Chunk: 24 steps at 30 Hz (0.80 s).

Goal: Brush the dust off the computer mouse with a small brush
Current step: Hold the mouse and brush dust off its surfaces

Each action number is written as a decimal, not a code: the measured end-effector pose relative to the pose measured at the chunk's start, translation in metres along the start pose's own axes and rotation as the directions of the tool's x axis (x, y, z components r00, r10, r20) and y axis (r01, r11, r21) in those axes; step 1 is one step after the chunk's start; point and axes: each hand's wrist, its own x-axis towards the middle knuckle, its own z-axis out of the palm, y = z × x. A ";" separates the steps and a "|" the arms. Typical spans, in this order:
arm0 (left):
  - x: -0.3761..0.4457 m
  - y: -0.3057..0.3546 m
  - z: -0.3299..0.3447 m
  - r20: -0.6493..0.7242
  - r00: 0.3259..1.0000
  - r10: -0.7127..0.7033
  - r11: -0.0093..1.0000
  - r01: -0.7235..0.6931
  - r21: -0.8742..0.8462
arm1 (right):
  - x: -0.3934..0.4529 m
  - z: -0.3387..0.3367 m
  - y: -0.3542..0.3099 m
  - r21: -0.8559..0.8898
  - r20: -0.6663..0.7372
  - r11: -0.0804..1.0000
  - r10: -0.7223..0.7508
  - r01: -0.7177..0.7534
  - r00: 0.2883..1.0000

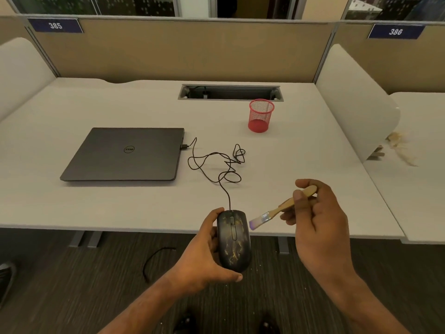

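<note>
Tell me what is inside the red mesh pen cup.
Through the red mesh pen cup nothing shows inside; it looks empty, with only its solid red base at the bottom. Anything lying flat on that base could be hidden.

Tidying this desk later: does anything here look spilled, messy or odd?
Yes: tan debris lies scattered on the neighbouring desk at right, yellowish dust streaks the mouse, and its cable sits tangled beside the laptop.
</note>
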 end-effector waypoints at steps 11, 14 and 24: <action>-0.001 -0.001 0.001 -0.012 1.000 0.011 1.000 -0.011 -0.023 | -0.001 0.003 0.001 -0.115 -0.003 0.993 -0.040 0.040 0.999; 0.000 -0.001 0.002 -0.011 1.000 0.022 1.000 -0.022 -0.017 | 0.000 0.009 -0.001 -0.088 0.021 0.995 -0.049 0.051 0.999; 0.004 -0.008 0.003 -0.032 0.999 0.033 0.999 -0.033 -0.014 | 0.003 0.007 0.004 -0.114 0.013 0.990 -0.079 0.080 0.997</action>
